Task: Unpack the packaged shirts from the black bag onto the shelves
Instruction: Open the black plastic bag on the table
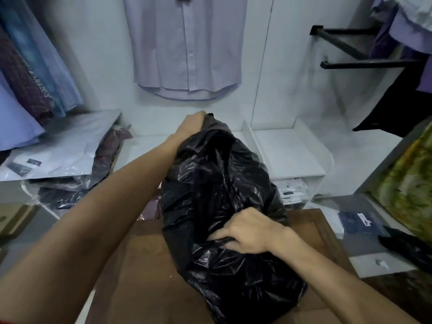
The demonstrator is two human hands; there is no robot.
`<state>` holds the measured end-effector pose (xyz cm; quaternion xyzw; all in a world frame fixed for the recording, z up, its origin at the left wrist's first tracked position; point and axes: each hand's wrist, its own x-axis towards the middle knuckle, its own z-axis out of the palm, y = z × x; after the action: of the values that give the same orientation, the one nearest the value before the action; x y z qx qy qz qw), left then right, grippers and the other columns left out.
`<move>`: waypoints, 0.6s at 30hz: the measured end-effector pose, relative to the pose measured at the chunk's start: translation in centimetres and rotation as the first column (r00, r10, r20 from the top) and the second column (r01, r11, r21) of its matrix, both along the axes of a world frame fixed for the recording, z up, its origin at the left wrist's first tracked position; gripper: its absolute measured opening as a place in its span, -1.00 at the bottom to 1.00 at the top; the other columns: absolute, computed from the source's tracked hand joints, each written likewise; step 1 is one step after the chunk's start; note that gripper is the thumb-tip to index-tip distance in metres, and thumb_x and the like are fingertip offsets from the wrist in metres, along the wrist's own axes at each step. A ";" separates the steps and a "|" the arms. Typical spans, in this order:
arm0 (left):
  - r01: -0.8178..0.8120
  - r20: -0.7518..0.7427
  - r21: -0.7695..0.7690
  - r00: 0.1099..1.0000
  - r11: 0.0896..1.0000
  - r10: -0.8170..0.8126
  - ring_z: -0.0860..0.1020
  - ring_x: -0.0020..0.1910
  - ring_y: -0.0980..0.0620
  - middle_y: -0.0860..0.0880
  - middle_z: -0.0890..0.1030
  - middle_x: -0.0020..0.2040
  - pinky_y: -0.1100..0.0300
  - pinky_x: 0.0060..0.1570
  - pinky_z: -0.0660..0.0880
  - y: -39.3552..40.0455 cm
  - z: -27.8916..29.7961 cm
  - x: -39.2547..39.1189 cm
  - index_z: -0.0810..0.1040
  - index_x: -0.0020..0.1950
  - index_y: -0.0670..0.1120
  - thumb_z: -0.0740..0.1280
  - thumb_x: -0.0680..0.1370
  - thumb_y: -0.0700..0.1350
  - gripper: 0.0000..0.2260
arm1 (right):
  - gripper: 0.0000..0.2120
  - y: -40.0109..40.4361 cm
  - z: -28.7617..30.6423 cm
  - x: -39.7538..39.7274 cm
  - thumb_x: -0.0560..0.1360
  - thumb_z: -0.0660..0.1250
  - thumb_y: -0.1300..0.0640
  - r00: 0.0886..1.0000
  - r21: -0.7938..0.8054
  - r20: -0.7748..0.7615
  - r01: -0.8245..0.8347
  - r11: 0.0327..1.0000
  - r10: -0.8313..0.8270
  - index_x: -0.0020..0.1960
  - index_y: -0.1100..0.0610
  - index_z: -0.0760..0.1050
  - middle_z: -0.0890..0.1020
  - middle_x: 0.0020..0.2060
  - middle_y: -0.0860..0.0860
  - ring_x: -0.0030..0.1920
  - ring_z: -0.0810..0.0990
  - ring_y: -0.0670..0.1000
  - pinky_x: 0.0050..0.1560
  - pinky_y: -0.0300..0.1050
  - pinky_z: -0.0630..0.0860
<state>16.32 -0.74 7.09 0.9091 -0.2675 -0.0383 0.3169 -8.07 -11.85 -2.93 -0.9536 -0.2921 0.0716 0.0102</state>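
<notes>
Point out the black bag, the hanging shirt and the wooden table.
black bag [224, 183]: head view, crinkled middle.
hanging shirt [187, 47]: head view, buttoned front.
wooden table [140, 277]: head view, bare top.

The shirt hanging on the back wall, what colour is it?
The hanging shirt is a pale lilac, buttoned down the front, seen in the head view.

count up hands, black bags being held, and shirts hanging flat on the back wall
hands: 2, left hand and right hand, both gripping the bag
black bags being held: 1, black bag
shirts hanging flat on the back wall: 1, pale lilac shirt
total: 4
</notes>
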 end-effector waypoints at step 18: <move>-0.048 -0.438 -0.120 0.899 0.992 -0.009 0.65 0.07 -0.02 -0.17 0.62 0.28 0.06 0.14 0.58 -1.2 -3.6 -2.9 -0.13 0.66 0.12 0.59 0.25 0.06 0.18 | -0.05 -7.9 5.5 13.7 0.50 0.43 0.31 0.818 0.663 -0.419 0.572 0.483 -0.393 0.67 0.04 -0.08 0.36 0.45 -0.08 0.36 0.37 -0.15 0.19 -0.48 0.31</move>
<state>13.39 -1.96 3.49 0.8578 -0.1823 -0.2210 0.4267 5.62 -19.78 2.55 -0.8858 -0.0097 0.0355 0.4627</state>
